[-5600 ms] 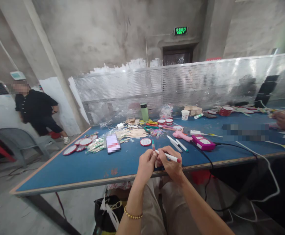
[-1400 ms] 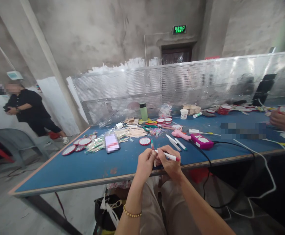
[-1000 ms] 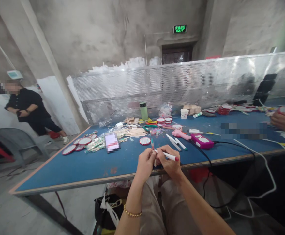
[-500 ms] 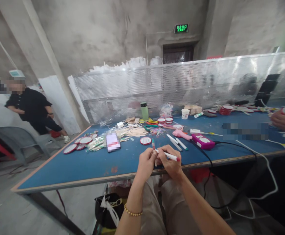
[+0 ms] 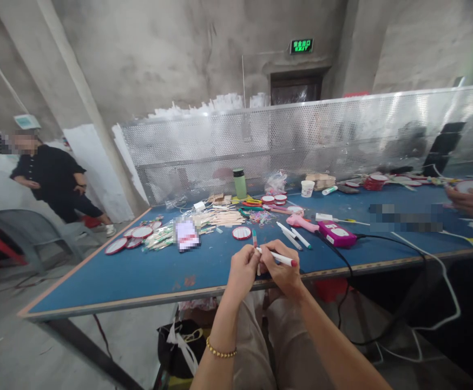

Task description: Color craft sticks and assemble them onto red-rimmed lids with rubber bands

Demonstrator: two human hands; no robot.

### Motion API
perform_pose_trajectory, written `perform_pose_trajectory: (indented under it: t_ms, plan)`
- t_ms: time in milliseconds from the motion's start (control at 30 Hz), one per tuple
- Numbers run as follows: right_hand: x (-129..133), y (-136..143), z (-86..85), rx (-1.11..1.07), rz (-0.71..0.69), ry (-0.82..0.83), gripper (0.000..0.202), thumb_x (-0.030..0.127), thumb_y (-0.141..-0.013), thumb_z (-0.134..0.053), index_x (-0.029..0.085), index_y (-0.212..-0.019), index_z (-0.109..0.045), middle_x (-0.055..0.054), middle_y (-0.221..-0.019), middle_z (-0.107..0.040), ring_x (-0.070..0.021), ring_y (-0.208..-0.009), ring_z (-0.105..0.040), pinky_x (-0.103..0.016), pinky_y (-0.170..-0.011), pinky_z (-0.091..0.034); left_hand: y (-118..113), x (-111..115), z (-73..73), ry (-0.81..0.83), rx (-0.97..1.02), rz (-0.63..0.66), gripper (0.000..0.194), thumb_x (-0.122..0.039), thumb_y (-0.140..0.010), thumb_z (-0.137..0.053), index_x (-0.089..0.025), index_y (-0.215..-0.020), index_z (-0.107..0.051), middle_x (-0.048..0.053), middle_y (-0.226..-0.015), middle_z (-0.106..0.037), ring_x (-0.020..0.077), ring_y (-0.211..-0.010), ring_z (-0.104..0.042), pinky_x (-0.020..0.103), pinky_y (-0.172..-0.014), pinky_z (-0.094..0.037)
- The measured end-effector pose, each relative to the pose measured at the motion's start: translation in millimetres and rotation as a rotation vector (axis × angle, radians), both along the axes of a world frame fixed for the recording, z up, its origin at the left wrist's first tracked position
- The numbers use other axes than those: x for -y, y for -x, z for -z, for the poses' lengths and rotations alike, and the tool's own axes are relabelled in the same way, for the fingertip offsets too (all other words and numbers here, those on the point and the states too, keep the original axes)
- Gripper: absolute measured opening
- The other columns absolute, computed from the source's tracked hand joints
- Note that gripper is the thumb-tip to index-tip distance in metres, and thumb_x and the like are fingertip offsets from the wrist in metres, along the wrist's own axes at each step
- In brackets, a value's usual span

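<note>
Near the front edge of the blue table (image 5: pixel 110 281), my left hand (image 5: pixel 243 266) pinches a thin wooden stick (image 5: pixel 255 238) whose upper end is coloured green and reddish. My right hand (image 5: pixel 282 268) is closed round a white marker with a red end (image 5: pixel 283 259); its tip meets the stick between my hands. Just beyond lies a round red-rimmed disc (image 5: pixel 242 233). Several white markers (image 5: pixel 291 238) rest to the right of it. Behind and to the left is a pile of wooden sticks (image 5: pixel 226 218), with a phone (image 5: pixel 186 235) beside it.
A green bottle (image 5: pixel 240 184) and a paper cup (image 5: pixel 307 188) stand at the back, before a perforated metal screen (image 5: pixel 220 146). A purple box (image 5: pixel 337 234) with cables is at right. Another person's hand (image 5: pixel 472 200) shows far right; a person (image 5: pixel 56 170) stands at left.
The red end of the marker has shifted slightly left and down. My left hand stays in place. At far right, the other person's hand and disc have moved left a little.
</note>
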State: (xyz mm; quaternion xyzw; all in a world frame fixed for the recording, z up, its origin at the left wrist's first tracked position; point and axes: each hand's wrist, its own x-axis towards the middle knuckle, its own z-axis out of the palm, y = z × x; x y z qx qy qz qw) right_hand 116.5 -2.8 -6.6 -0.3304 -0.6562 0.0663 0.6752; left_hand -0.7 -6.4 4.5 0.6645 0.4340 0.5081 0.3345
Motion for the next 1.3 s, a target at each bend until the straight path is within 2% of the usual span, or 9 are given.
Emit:
perform_pose_trajectory:
  t_ms: [200,433,667,867,1033,1200,1300]
  plan:
    - [2.0,-0.5,-2.1,0.000,0.040,-0.038,0.020,0.021,-0.088,-0.055,0.020,-0.068,-0.059,0.002,-0.055,-0.062,-0.0105,-0.044,-0.056,-0.022,-0.047,-0.047,0.9,-1.9,2.5,-0.005,0.000,-0.003,0.036,-0.048,-0.081,-0.050,-0.019,-0.062,-0.047,-0.004,-0.057,-0.045,0.0113,-0.057,-0.041,0.023,-0.056,-0.031]
    - [0.4,0.0,0.1,-0.010,-0.016,-0.013,0.018,0.020,-0.087,-0.055,0.020,-0.070,-0.058,0.004,-0.052,-0.059,-0.0104,-0.042,-0.056,-0.022,-0.046,-0.046,1.6,-2.0,3.7,-0.011,-0.013,-0.006,0.032,-0.043,-0.084,-0.049,-0.019,-0.062,-0.046,-0.004,-0.056,-0.043,0.0115,-0.056,-0.039,0.024,-0.055,-0.030]
    - [0.4,0.7,-0.4,-0.004,-0.041,-0.001,0.018,0.020,-0.088,-0.054,0.020,-0.071,-0.059,0.004,-0.048,-0.057,-0.0108,-0.041,-0.056,-0.022,-0.045,-0.046,2.1,-4.5,6.7,-0.014,0.006,0.007,0.032,-0.044,-0.084,-0.049,-0.018,-0.065,-0.048,-0.004,-0.059,-0.044,0.0115,-0.058,-0.040,0.024,-0.056,-0.031]
    - [-0.1,0.5,-1.7,0.023,0.000,-0.060,0.019,0.019,-0.087,-0.055,0.019,-0.069,-0.060,0.003,-0.053,-0.060,-0.0093,-0.042,-0.055,-0.021,-0.045,-0.045,2.2,-5.0,7.2,-0.006,-0.003,0.017,0.032,-0.044,-0.084,-0.048,-0.018,-0.067,-0.049,-0.003,-0.060,-0.045,0.0122,-0.059,-0.041,0.024,-0.056,-0.032]
    - [-0.2,0.2,-1.9,0.039,0.003,-0.048,0.020,0.020,-0.088,-0.054,0.020,-0.069,-0.059,0.003,-0.051,-0.059,-0.0100,-0.043,-0.055,-0.021,-0.046,-0.046,2.0,-4.2,6.1,-0.001,-0.003,0.003,0.032,-0.044,-0.084,-0.049,-0.018,-0.064,-0.047,-0.004,-0.057,-0.044,0.0117,-0.057,-0.040,0.024,-0.055,-0.031]
    - [1.9,-0.8,-3.5,0.005,0.069,-0.097,0.020,0.019,-0.087,-0.055,0.019,-0.068,-0.060,0.002,-0.055,-0.063,-0.0103,-0.046,-0.057,-0.022,-0.048,-0.047,1.1,-3.1,4.3,0.002,0.015,0.018,0.033,-0.045,-0.083,-0.049,-0.018,-0.063,-0.046,-0.004,-0.058,-0.044,0.0117,-0.058,-0.040,0.024,-0.056,-0.031]
    - [2.3,-1.1,-3.9,-0.014,0.060,-0.093,0.020,0.018,-0.087,-0.056,0.019,-0.068,-0.059,0.002,-0.053,-0.061,-0.0099,-0.044,-0.056,-0.021,-0.047,-0.046,0.4,-2.2,3.1,0.020,0.042,0.038,0.034,-0.046,-0.082,-0.049,-0.018,-0.063,-0.046,-0.004,-0.058,-0.045,0.0117,-0.057,-0.040,0.024,-0.056,-0.033]
